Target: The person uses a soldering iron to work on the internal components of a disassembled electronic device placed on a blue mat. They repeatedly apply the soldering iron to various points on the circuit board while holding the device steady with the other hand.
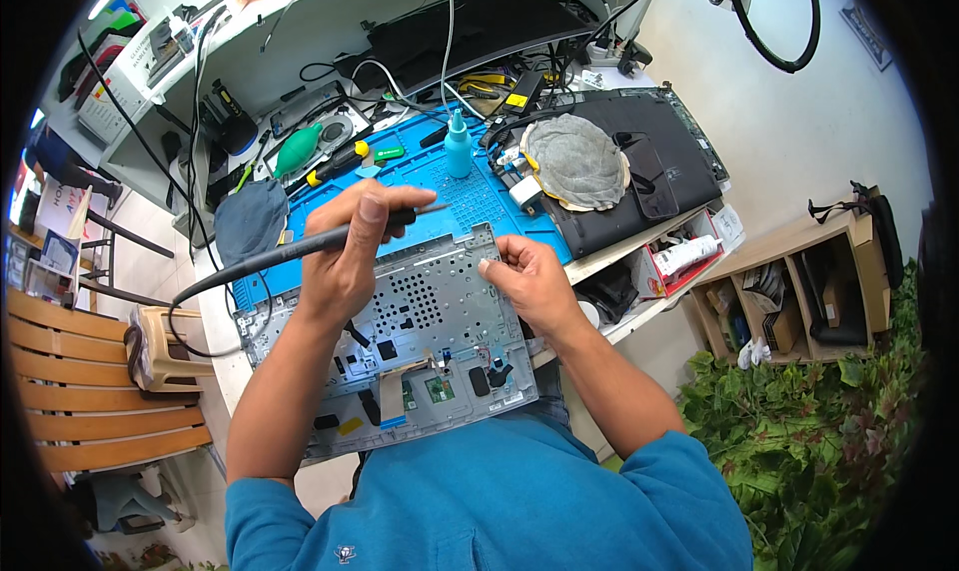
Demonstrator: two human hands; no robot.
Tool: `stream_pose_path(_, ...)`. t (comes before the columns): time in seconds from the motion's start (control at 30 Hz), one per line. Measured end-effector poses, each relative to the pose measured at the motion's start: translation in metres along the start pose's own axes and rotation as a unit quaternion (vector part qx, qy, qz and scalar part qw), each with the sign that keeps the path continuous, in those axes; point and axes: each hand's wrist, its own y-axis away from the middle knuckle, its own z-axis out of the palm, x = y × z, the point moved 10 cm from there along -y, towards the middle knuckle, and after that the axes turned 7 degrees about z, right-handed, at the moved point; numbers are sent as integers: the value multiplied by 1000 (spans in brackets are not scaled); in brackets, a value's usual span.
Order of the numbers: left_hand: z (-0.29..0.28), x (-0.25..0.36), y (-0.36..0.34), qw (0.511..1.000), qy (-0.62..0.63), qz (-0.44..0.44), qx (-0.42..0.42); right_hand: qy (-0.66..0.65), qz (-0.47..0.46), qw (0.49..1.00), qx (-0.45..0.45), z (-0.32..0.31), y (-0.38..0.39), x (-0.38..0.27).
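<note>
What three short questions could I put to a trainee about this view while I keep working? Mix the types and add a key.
1. Which hand holds the black pen-shaped corded tool?

2. Fill in the blank: the green teardrop-shaped bulb lies to the ____ of the light-blue plastic bottle.

3. Where does the right hand grip the silver perforated metal panel?
(a) by its far right corner
(b) at the middle of its near edge
(c) at its left end

Key: 1: the left hand; 2: left; 3: a.

Left hand (343, 249) holds a black corded tool (272, 255), right hand (534, 285) the metal chassis (462, 311).
</note>
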Motion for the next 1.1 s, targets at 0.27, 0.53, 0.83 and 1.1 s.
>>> stream_pose_path(0.27, 28, -22, 34, 993, -36, -17, -112, -33, 11, 999, -28, 4, 0, -2)
stream_pose_path(0.53, 33, -35, 43, 991, -114, -34, -53, -42, 8, 998, -36, 5, -1, 0)
stream_pose_path(0.83, 37, -30, 41, 985, -169, -1, -44, -42, 17, 999, -24, 4, -2, 2)
stream_pose_path(1.1, 38, -33, 41, 984, -171, -8, -45, -39, 15, 999, -19, 3, -3, 2)
